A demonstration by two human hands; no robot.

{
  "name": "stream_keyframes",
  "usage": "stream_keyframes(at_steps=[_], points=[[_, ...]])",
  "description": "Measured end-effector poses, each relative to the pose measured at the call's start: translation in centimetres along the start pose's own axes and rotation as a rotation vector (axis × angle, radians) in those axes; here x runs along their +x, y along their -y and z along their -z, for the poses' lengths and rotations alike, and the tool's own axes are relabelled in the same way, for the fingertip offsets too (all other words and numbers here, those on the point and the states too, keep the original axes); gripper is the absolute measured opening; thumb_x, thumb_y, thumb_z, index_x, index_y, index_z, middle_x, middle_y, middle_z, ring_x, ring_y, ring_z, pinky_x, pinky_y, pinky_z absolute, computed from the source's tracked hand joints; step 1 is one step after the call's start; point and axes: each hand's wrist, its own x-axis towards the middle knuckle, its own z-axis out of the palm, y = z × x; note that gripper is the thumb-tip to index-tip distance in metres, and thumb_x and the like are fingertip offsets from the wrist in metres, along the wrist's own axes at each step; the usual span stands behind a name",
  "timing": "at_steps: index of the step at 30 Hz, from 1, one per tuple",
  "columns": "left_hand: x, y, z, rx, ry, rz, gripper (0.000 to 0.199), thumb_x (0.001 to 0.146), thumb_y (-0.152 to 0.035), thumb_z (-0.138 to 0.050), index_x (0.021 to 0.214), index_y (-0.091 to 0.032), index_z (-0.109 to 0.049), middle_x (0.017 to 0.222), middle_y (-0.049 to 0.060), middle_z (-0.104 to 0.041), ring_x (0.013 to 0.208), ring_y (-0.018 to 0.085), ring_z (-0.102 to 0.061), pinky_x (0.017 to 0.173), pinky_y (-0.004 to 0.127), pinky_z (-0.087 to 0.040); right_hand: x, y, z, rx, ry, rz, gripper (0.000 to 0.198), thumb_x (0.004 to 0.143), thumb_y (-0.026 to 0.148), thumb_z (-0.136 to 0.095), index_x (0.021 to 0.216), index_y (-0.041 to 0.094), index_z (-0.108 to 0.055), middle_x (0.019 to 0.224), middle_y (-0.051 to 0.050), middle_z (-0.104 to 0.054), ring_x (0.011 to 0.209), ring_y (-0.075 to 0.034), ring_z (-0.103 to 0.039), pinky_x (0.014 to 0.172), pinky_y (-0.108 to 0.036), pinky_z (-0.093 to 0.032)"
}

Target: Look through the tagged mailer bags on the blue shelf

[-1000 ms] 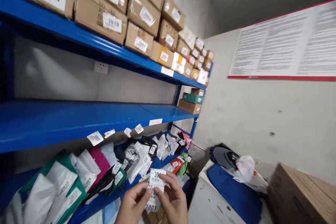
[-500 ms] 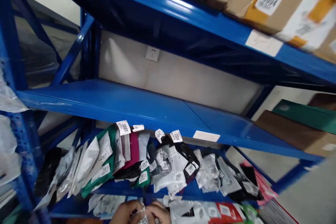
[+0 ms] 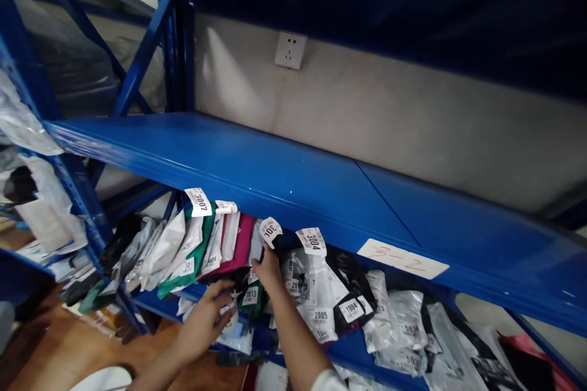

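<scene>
My right hand point(image 3: 268, 267) meets a curled barcode label point(image 3: 270, 230) above its fingertips; left hand point(image 3: 208, 313) half-curled; I can't tell either grip.

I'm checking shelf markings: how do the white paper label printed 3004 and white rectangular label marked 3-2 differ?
The white paper 3004 label is printed in black; the long white rectangular 3-2 label is handwritten in red. The 3004 label is shorter than the 3-2 label. The 3004 label hangs partly below the blue metal shelf edge; the 3-2 label lies flat on it. Both are white.
</scene>
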Motion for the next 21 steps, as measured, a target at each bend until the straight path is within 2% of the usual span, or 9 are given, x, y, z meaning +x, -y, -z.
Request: stream_keyframes(at_steps=[2,5,7,9,12,15,17,19,21], points=[[1.2,0.4,0.5,0.079,0.079,-0.092,0.013,0.080,-0.026,-0.052,0.078,-0.020,-0.065,0.135,0.010,-0.048,0.126,0.029,-0.042,0.104,0.043,-0.036,1.9,1.1,-0.7,0.014,0.070,-0.027,0.022,0.068,0.010,-0.060,0.089,0.016,-0.065,0.075,-0.005,-0.069,0.047,-0.013,-0.059,0.049,-0.022,-0.045],[2.4,1.0,0.5,0.115,0.208,-0.122,0.010,0.072,-0.016,-0.057,0.073,-0.019,-0.066,0.129,0.010,-0.054,0.123,0.030,-0.045,0.102,0.043,-0.039,3.7,2.7,-1.7,0.028,0.129,-0.063,0.011,0.072,0.012,-0.058,0.079,0.017,-0.064,0.066,0.000,-0.067,0.046,-0.011,-0.057,0.048,-0.021,-0.043],[3.0,1.2,0.5,0.100,0.231,-0.128,0.010,0.072,-0.016,-0.057,0.074,-0.019,-0.067,0.130,0.010,-0.053,0.124,0.029,-0.044,0.103,0.042,-0.039,4.7,3.6,-2.3,0.041,0.172,-0.085,0.009,0.074,0.011,-0.057,0.078,0.017,-0.063,0.056,0.003,-0.062,0.043,-0.010,-0.055,0.048,-0.021,-0.043],[3.6,1.3,0.9,0.045,0.216,-0.116,0.011,0.075,-0.020,-0.058,0.077,-0.018,-0.068,0.139,0.011,-0.044,0.130,0.030,-0.037,0.108,0.044,-0.033,5.6,4.3,-2.7,0.053,0.211,-0.099,0.006,0.074,0.011,-0.057,0.075,0.016,-0.062,0.045,0.007,-0.053,0.041,-0.009,-0.052,0.047,-0.020,-0.043],[5.0,1.8,2.4,-0.136,0.236,-0.079,0.013,0.076,-0.031,-0.061,0.074,-0.019,-0.067,0.145,0.008,-0.038,0.136,0.029,-0.029,0.113,0.041,-0.022,5.5,4.2,-2.4,0.059,0.208,-0.099,0.009,0.078,0.015,-0.053,0.077,0.016,-0.062,0.042,0.008,-0.049,0.039,-0.010,-0.049,0.044,-0.021,-0.042],[5.8,2.8,4.1,-0.274,0.307,-0.068,0.024,0.074,-0.043,-0.064,0.069,-0.020,-0.066,0.140,0.007,-0.046,0.136,0.027,-0.031,0.112,0.037,-0.024,2.7,2.9,-1.7,0.039,0.125,-0.065,0.022,0.079,0.014,-0.043,0.090,0.016,-0.062,0.066,0.000,-0.063,0.049,-0.012,-0.057,0.050,-0.024,-0.047],[5.8,3.5,5.0,-0.310,0.337,-0.048,0.030,0.072,-0.049,-0.064,0.067,-0.020,-0.066,0.138,0.007,-0.048,0.135,0.027,-0.032,0.110,0.035,-0.027,-0.2,1.9,-1.6,0.005,0.082,-0.012,0.025,0.071,0.009,-0.048,0.091,0.016,-0.062,0.086,-0.005,-0.065,0.069,-0.015,-0.063,0.065,-0.028,-0.052],[5.5,4.0,5.7,-0.335,0.346,-0.029,0.030,0.072,-0.050,-0.064,0.067,-0.020,-0.067,0.138,0.008,-0.048,0.135,0.027,-0.033,0.109,0.035,-0.028,-3.1,1.1,-2.0,-0.040,0.114,0.074,0.031,0.062,0.008,-0.057,0.091,0.018,-0.064,0.101,-0.007,-0.064,0.089,-0.021,-0.063,0.080,-0.033,-0.051],[5.1,4.3,6.1,-0.350,0.338,-0.014,0.028,0.072,-0.047,-0.064,0.068,-0.020,-0.068,0.139,0.008,-0.048,0.135,0.027,-0.032,0.110,0.036,-0.027,-5.1,0.5,-2.7,-0.171,0.175,0.186,0.037,0.062,0.014,-0.064,0.098,0.021,-0.066,0.117,-0.009,-0.059,0.105,-0.029,-0.057,0.091,-0.041,-0.047]])
